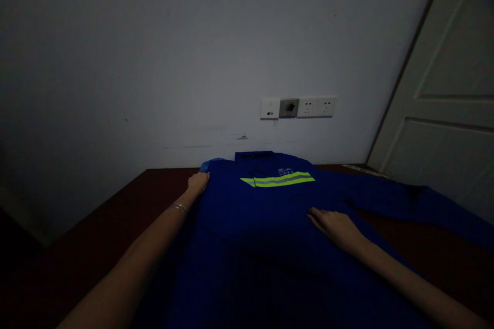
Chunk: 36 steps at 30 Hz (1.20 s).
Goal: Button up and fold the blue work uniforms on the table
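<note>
A blue work jacket [262, 216] with a yellow-green and grey reflective stripe [285, 180] across the chest lies spread out, its collar toward the wall. At the jacket's left edge, near the shoulder, my left hand [198, 183] is closed on the fabric; a bracelet [179, 207] circles that wrist. Below the stripe, my right hand [332, 224] rests on the jacket front with its fingers stretched to the left, holding nothing that I can see. One sleeve [405, 200] reaches out to the right. The left side of the jacket looks folded over, and its other sleeve is mostly hidden.
Under the jacket is a dark red table surface [135, 190], its back edge against a pale wall [185, 61]. Wall sockets [316, 107] and a switch plate [269, 108] sit above the collar. A panelled door [447, 92] stands at the right. The light is dim.
</note>
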Each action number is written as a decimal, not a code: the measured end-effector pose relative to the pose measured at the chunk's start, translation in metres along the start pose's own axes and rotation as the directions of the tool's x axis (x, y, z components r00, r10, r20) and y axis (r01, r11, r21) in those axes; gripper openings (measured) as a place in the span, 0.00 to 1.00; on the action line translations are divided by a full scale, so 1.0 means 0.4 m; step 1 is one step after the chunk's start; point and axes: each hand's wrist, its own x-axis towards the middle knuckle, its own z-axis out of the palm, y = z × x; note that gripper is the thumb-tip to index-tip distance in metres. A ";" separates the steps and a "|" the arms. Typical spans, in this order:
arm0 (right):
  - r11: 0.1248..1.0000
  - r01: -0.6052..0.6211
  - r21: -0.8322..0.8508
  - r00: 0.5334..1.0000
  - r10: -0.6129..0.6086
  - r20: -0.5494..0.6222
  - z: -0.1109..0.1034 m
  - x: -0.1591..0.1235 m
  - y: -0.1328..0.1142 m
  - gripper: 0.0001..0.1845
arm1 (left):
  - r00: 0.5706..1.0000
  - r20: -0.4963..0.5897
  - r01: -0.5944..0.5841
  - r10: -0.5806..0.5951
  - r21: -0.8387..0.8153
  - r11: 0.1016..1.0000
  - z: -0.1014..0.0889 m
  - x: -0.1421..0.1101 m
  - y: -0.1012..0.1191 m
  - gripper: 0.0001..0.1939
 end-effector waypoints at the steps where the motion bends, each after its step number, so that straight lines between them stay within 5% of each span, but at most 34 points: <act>1: 1.000 0.009 -0.017 1.000 -0.009 0.005 0.003 -0.002 0.003 0.16 | 1.000 -0.006 -0.007 0.007 0.001 1.000 0.002 -0.003 -0.004 0.29; 11: 0.999 0.022 -0.037 0.999 -0.024 -0.045 0.022 -0.019 0.020 0.14 | 0.998 -0.053 -0.029 0.031 0.028 0.999 0.029 -0.016 -0.002 0.26; 15: 0.995 0.074 -0.062 0.993 -0.079 -0.085 -0.013 -0.017 0.001 0.15 | 1.000 -0.026 -0.010 0.010 0.004 1.000 -0.015 -0.015 -0.033 0.24; 18: 0.987 0.138 0.081 0.984 -0.127 -0.123 -0.044 -0.025 -0.040 0.16 | 1.000 0.005 0.007 -0.007 0.010 1.000 -0.072 -0.017 -0.087 0.20; 22: 0.912 0.186 0.367 0.982 -0.178 -0.056 -0.059 -0.043 -0.105 0.21 | 0.979 0.182 -0.080 0.090 -0.063 0.995 -0.147 -0.053 -0.153 0.19; 25: 0.884 0.173 0.434 0.981 -0.196 0.010 -0.046 -0.052 -0.133 0.26 | 0.902 0.378 -0.159 0.209 -0.159 0.974 -0.169 -0.104 -0.181 0.22; 29: 0.881 0.161 0.446 0.975 -0.212 0.068 -0.027 -0.056 -0.142 0.29 | 0.767 0.560 -0.149 0.314 -0.320 0.936 -0.141 -0.156 -0.208 0.21; 36: 0.876 0.148 0.459 0.970 -0.219 0.105 -0.014 -0.068 -0.141 0.30 | 0.836 0.497 -0.012 0.230 -0.403 0.915 -0.076 -0.165 -0.247 0.15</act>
